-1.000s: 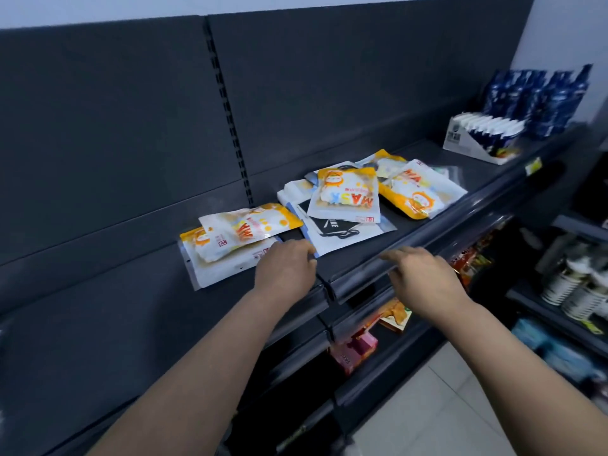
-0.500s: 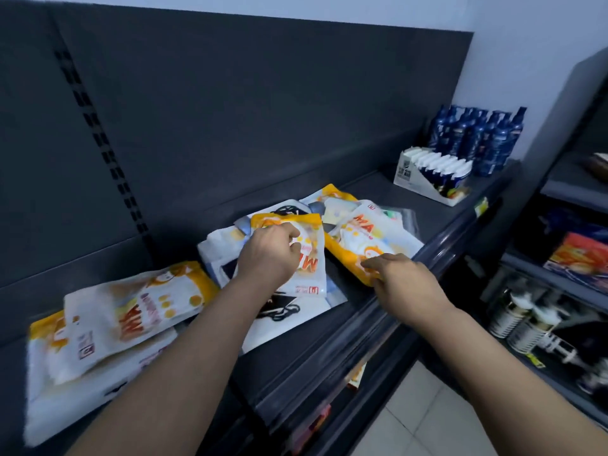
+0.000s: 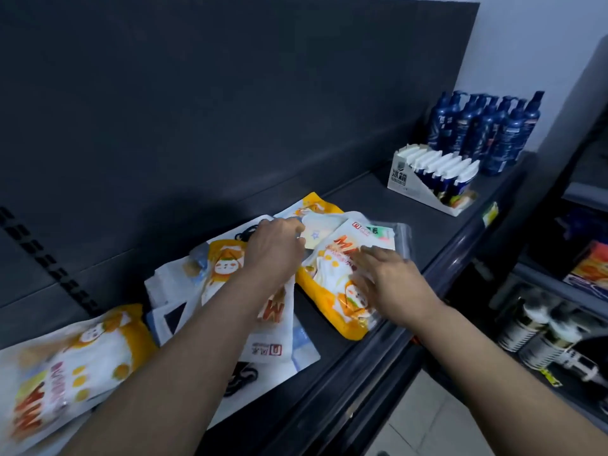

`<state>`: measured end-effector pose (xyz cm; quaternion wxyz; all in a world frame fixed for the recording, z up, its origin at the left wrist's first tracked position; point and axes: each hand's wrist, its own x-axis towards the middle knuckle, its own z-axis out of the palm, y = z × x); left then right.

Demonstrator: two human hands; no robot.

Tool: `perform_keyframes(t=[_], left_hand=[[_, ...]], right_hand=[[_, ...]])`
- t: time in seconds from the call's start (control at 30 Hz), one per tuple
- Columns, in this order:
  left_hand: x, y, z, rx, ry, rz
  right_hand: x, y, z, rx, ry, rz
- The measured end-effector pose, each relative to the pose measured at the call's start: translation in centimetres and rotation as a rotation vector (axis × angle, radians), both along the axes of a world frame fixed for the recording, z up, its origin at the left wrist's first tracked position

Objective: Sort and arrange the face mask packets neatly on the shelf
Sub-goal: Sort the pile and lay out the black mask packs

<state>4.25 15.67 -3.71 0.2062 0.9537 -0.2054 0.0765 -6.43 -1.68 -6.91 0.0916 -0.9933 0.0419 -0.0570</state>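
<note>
Several face mask packets lie jumbled on the dark shelf. My left hand reaches over the middle orange-and-white packet, its fingertips curled on the edge of a pale packet at the back. My right hand rests with spread fingers on an orange-and-white packet near the shelf's front edge. Under that packet's far end lies a clear-wrapped packet. Another orange-and-white packet sits apart at the far left. White packets with black print lie under the middle pile.
A white display box of sachets and several blue bottles stand at the shelf's right end. Bare shelf lies between the box and the packets. Lower right shelves hold cans and boxes. The shelf's front lip runs diagonally.
My view has swung right and closer. My left hand left the middle packet and reached back to the pale packet. My right hand slid forward onto the right orange packet.
</note>
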Motion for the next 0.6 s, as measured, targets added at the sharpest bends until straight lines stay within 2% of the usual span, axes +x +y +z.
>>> perform_keyframes(t=[0.17, 0.33, 0.5, 0.6], left_hand=[[3.6, -4.9, -0.3, 0.206, 0.026, -0.065], [6.8, -9.3, -0.6, 0.46, 0.157, -0.178], [8.5, -11.2, -0.8, 0.585, 0.205, -0.077], [8.8, -11.4, -0.3, 0.549, 0.206, 0.009]], right_hand=[[1.8, -3.4, -1.2, 0.04, 0.046, 0.154], [3.3, -7.2, -1.1, 0.102, 0.036, 0.244], [5.0, -10.0, -0.3, 0.017, 0.038, 0.23], [5.8, -11.0, 0.1, 0.009, 0.042, 0.22]])
